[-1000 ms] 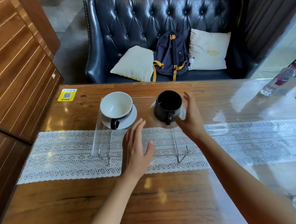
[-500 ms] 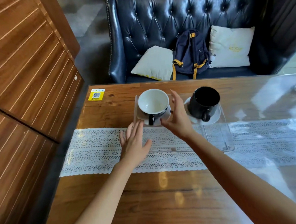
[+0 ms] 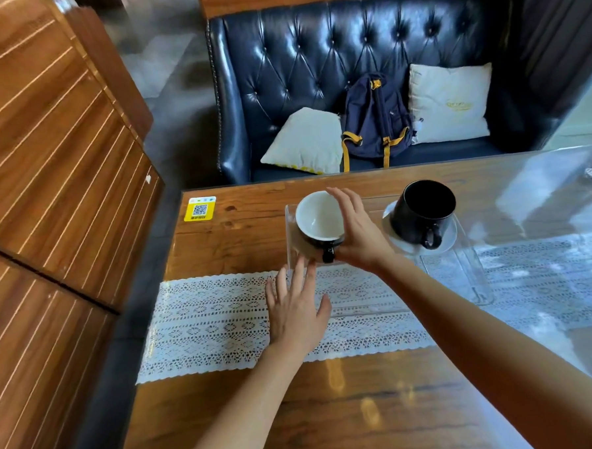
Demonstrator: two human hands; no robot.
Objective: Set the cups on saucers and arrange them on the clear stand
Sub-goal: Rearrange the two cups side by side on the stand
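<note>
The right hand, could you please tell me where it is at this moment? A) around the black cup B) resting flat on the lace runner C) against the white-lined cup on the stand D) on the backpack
C: the right hand is cupped against the side of the white-lined cup on the stand, while the black cup stands untouched.

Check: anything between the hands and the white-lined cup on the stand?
Nothing visible. The right hand is already against the right side of the white-lined cup, which sits on the clear stand. The left hand lies open on the lace runner just in front of it. The black cup stands apart to the right.
</note>
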